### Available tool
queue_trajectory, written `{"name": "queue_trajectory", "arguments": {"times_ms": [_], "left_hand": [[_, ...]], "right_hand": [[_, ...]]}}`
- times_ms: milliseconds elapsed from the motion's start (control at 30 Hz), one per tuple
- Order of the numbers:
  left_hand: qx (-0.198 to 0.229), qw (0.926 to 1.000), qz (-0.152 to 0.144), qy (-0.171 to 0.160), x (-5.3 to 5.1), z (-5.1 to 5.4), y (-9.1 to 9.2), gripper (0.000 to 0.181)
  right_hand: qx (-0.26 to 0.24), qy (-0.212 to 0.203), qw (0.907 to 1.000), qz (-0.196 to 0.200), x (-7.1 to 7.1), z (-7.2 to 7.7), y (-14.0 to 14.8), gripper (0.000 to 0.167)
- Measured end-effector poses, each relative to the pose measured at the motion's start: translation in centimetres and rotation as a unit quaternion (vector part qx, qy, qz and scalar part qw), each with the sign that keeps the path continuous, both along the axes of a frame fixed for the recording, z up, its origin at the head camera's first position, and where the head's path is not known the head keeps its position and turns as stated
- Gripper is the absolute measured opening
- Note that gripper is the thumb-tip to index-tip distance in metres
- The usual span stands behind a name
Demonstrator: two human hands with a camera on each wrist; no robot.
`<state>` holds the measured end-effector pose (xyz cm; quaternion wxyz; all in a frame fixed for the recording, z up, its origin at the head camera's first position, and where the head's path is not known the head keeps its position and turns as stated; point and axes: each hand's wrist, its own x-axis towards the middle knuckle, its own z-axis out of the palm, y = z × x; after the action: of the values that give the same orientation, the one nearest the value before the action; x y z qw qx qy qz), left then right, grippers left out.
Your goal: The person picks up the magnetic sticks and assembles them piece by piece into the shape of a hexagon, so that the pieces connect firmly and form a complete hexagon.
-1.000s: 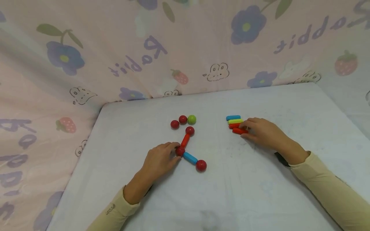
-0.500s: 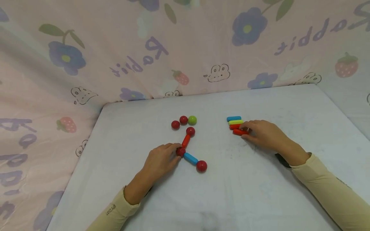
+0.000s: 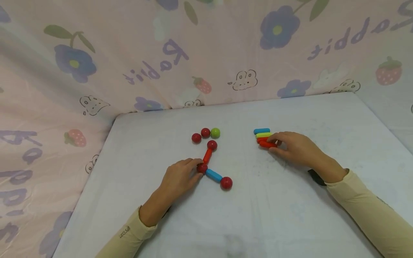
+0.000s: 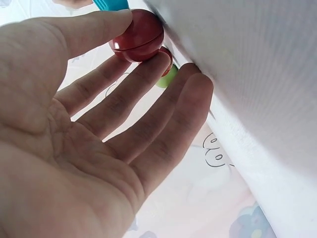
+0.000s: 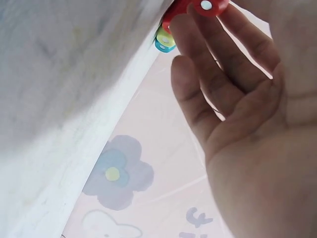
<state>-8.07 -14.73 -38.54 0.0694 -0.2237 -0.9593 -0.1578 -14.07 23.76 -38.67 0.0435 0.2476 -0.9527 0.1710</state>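
Observation:
My left hand [image 3: 180,178] pinches a red ball [image 3: 202,168] between thumb and fingers, also seen in the left wrist view as a glossy red ball [image 4: 141,37] with a seam. From that ball a red rod [image 3: 207,156] runs to a far red ball [image 3: 212,145], and a blue rod [image 3: 214,175] runs to a near red ball [image 3: 226,183]. My right hand [image 3: 295,148] pinches another red rod [image 3: 267,144] at the near side of a rod row. In the right wrist view, a pale round spot marks that red rod's end [image 5: 210,6].
Behind the joined pieces lie two loose red balls [image 3: 205,132] and a green ball [image 3: 215,133]. The row beyond my right fingers has a blue rod [image 3: 261,131], a yellow rod [image 3: 264,135] and a second red rod, partly covered. A printed curtain [image 3: 213,53] hangs behind the white table [image 3: 251,215].
The red rod at my right fingers has shifted slightly away from me, now overlapping the second red rod in view. My left hand keeps its hold on the red ball.

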Motion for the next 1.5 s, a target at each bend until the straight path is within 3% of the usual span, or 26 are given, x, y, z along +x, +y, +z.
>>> {"name": "queue_trajectory", "arguments": {"times_ms": [367, 533, 800, 1500], "left_hand": [[0.005, 1.0, 0.002, -0.002, -0.1, -0.1, -0.1, 0.04], [0.005, 1.0, -0.001, -0.009, -0.1, -0.3, 0.0, 0.04], [-0.002, 1.0, -0.005, -0.001, -0.1, -0.3, 0.3, 0.039], [-0.014, 0.9999, 0.0, -0.008, 0.0, -0.1, 0.2, 0.041]], "right_hand": [[-0.012, 0.007, 0.9996, 0.024, -0.9, -0.4, -0.7, 0.026], [-0.007, -0.013, 0.9994, 0.031, -1.6, -0.6, -2.2, 0.026], [-0.002, -0.006, 0.9977, 0.067, -2.5, -0.5, -5.3, 0.024], [-0.003, -0.006, 0.9956, 0.093, -3.0, -0.5, -8.7, 0.026]]}}
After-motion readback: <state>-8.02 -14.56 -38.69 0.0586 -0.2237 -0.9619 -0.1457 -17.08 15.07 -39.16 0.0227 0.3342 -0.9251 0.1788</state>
